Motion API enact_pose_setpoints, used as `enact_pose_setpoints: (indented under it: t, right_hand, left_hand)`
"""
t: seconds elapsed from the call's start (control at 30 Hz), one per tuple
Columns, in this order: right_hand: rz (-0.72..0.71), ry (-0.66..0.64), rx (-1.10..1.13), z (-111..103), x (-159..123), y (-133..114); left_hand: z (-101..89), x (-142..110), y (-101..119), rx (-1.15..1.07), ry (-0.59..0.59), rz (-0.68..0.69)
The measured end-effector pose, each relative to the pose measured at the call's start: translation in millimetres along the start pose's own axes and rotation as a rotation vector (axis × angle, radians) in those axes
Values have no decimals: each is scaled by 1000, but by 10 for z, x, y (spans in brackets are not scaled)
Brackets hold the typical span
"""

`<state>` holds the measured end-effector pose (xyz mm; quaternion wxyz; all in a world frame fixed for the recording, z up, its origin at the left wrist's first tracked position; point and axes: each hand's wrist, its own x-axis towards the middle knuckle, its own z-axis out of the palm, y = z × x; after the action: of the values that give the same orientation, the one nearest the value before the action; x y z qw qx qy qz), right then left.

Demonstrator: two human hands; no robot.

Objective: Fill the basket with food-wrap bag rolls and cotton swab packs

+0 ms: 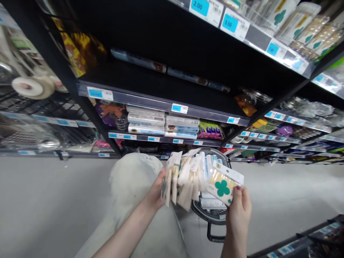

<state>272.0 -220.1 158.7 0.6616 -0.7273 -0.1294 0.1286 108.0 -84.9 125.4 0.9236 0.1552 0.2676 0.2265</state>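
Note:
My left hand [157, 190] is closed around a fanned bunch of small flat packets [185, 179], pale with white header tops. Between the thumb and fingers of my right hand [239, 202] is a single packet [223, 184]; it has a green clover print and a yellowish row of what look like thin sticks inside. Both hands are held up over a dark grey shopping basket [212, 216]. White and light-blue rolls [213, 203] lie in the basket, partly hidden by the packets.
A shelf unit [161, 96] stands ahead. Its lower level holds white rolls [146, 123] and pink-green boxes [211, 129]. Clover-marked packs [303, 27] fill the upper right shelf. My bent knee [137, 175] is left of the basket; another shelf edge [301, 240] juts in at lower right.

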Motion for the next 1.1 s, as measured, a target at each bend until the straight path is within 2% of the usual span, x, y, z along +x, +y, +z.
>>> enact_pose_setpoints:
  t: [0.1, 0.23, 0.37, 0.5, 0.7, 0.83, 0.93, 1.1]
  right_hand:
    - [-90, -132, -225, 74, -125, -48]
    - [-166, -171, -409, 213, -198, -91]
    - [-212, -241, -553, 298, -180, -95]
    - [-209, -293, -482, 355, -206, -54]
    - [-117, -365, -400, 404, -193, 40]
    - [-105, -486, -397, 344, -148, 41]
    - [-191, -424, -447, 294, -202, -31]
    - [-399, -350, -627, 369, -425, -201]
  left_hand:
    - [25, -1, -2, -94, -34, -43]
    - [44, 9, -7, -130, -82, -32]
    - [20, 46, -40, -124, -30, 23]
    - [-19, 96, -97, -53, 41, 94]
    - [-27, 105, -140, 47, 55, 47]
    - [0, 102, -158, 33, 86, 62]
    - [11, 124, -176, 22, 135, 79]
    - [31, 141, -170, 30, 120, 115]
